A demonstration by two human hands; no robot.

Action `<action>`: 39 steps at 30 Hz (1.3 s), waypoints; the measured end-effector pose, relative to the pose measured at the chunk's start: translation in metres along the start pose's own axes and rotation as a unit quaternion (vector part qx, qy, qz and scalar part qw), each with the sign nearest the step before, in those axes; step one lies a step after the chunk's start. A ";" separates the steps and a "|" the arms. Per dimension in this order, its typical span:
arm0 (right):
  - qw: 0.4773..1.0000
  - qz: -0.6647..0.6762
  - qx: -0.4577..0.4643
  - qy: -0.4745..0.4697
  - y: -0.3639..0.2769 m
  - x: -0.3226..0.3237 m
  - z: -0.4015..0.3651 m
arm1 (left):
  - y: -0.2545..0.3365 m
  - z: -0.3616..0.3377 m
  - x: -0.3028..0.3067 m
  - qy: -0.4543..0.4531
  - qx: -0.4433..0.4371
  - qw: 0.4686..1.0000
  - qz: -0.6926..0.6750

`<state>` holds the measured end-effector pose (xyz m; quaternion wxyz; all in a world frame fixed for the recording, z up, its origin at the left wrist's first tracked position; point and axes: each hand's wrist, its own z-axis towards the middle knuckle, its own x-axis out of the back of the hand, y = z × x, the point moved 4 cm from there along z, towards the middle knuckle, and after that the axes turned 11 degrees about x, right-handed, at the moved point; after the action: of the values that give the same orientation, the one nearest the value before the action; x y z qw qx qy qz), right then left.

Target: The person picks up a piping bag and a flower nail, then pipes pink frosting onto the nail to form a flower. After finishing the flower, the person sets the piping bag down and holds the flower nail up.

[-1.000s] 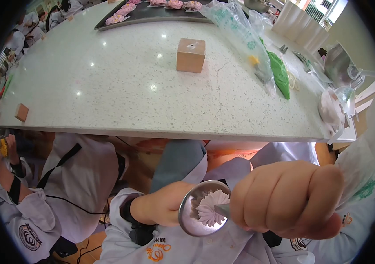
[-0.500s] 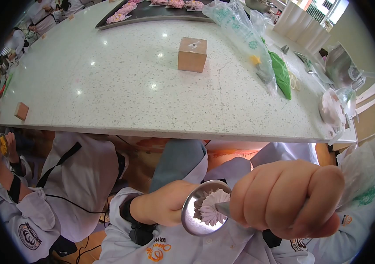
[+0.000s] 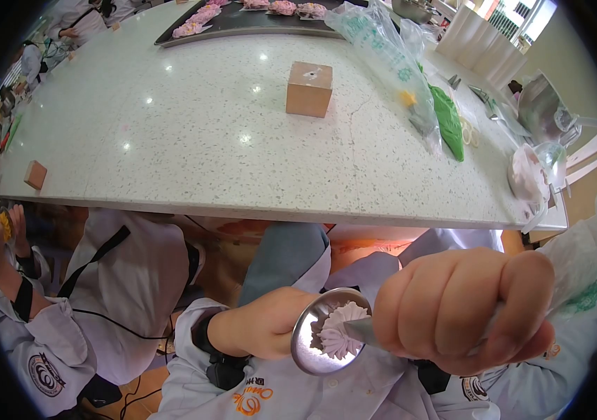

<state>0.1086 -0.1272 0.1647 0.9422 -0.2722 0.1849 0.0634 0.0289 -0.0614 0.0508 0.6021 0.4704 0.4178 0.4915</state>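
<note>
In my left hand (image 3: 274,323) is a round metal flower nail (image 3: 305,353), its shiny dish tilted toward the camera; the fingers are partly hidden behind the dish. A pale pink piped flower with ridged petals (image 3: 340,336) sits on the dish. My right hand (image 3: 463,308) is closed round a clear piping bag (image 3: 571,280), most of which trails off to the right. From that fist a metal piping tip (image 3: 361,330) points left and touches or nearly touches the flower.
A wooden block (image 3: 309,89) stands on the speckled table (image 3: 193,133). Behind are a dark tray (image 3: 242,26) with pink flowers, a plastic bag (image 3: 382,63) and a green piping bag (image 3: 447,122). Metal bowls are at right. A co-worker (image 3: 123,280) sits at left.
My right fist has shifted slightly to the right and turned a little, showing more of the bag at the thumb. The dish and flower have moved very slightly right.
</note>
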 end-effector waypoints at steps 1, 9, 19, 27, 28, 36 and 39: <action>1.000 -0.001 -0.003 0.000 0.000 -0.001 0.001 | 0.001 0.000 0.001 -0.007 -0.010 1.000 -0.024; 1.000 -0.007 -0.004 -0.006 -0.002 -0.004 0.003 | 0.004 0.000 0.003 -0.042 -0.024 0.997 -0.053; 1.000 -0.019 -0.004 0.007 -0.003 -0.002 -0.003 | -0.005 -0.005 -0.001 -0.020 -0.029 0.999 -0.023; 1.000 -0.008 0.001 0.028 -0.006 0.000 -0.009 | 0.001 -0.005 -0.001 -0.020 0.020 0.999 0.022; 0.999 -0.001 -0.016 0.036 -0.008 0.000 -0.010 | -0.001 -0.005 -0.001 -0.013 0.039 0.999 -0.028; 0.984 0.178 -0.011 0.015 -0.016 -0.002 -0.010 | -0.028 -0.030 0.028 0.162 0.073 0.873 -0.455; 0.983 0.185 -0.004 0.004 -0.013 0.002 -0.012 | -0.043 -0.035 0.039 0.121 0.016 0.844 -0.522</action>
<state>0.1097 -0.1448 0.1606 0.9124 -0.2375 0.2359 0.2357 0.0101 -0.0205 -0.0001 0.7070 0.1293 0.6788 0.1508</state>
